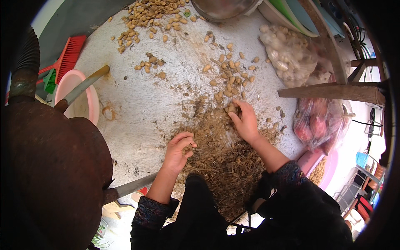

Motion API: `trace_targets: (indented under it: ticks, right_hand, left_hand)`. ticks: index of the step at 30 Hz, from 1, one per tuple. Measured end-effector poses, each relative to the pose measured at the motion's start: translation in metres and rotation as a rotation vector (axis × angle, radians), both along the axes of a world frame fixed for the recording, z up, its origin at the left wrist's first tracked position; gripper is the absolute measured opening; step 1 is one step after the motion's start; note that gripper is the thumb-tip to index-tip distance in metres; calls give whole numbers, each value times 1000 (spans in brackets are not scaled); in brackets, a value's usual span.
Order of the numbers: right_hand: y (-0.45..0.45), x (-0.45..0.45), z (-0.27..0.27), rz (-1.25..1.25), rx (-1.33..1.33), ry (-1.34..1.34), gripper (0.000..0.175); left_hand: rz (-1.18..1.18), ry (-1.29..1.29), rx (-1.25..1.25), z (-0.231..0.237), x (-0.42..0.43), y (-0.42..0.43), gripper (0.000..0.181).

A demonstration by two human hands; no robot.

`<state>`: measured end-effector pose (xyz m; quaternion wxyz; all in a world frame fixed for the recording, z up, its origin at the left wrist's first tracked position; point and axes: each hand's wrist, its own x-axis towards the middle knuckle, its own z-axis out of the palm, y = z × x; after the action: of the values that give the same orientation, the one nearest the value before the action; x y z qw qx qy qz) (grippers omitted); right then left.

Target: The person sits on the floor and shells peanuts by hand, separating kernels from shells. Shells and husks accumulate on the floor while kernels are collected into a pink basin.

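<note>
My right hand (247, 122) is closed around a few tan things that look like peanut pods (231, 108), partly hidden by its fingers. Just beyond it, loose peanuts in their shells (231, 79) lie scattered on the pale concrete floor. My left hand (179, 150) hovers with bent fingers at the left edge of the dirt and crumbs (209, 128); bits of stem show by its fingertips, but whether it grips them is unclear. Between my arms, near my feet, spreads a heap of dry brown roots and stems (228, 168).
A larger peanut pile (147, 15) lies at the far side, by a round metal vessel (223, 9). Rusty stove-like metalwork (59, 175) fills the left, near a pink basin (93, 103) and red broom (72, 53). Rightward are plastic bags (287, 56) and a wooden frame (331, 90).
</note>
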<state>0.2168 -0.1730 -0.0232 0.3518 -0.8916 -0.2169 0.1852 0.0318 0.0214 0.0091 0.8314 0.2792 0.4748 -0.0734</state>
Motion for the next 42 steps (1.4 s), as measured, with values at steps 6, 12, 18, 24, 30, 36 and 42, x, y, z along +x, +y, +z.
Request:
trace_targets:
  ticks: [6,12,18,24,30,36,42]
  right_hand:
    - [-14,-20,-1,-311,363,503,33]
    - [-24,-1,-12,-210,30,18,23]
    - [-31,12,-5,-215,-48,-152,16]
    - [23,31,6,-22,-105,-333,15]
    - [38,37,3,55,-333,-400,20]
    - [37,-8,28,196,162,-137,19]
    - [44,-42,52,390,214,-71,28]
  left_hand:
    - [-131,-9,52,2,11,-10,13]
    - [-178,-8,44,-5,7,-14,16]
    - [-199,56,82,5,7,-19,17]
    - [-193,20,12,5,5,-16,17]
    - [-186,40,45,5,2,-16,18]
    - [-238,45,207,13,16,-15,22]
    - [-282,-62,388,22,41,-16,25]
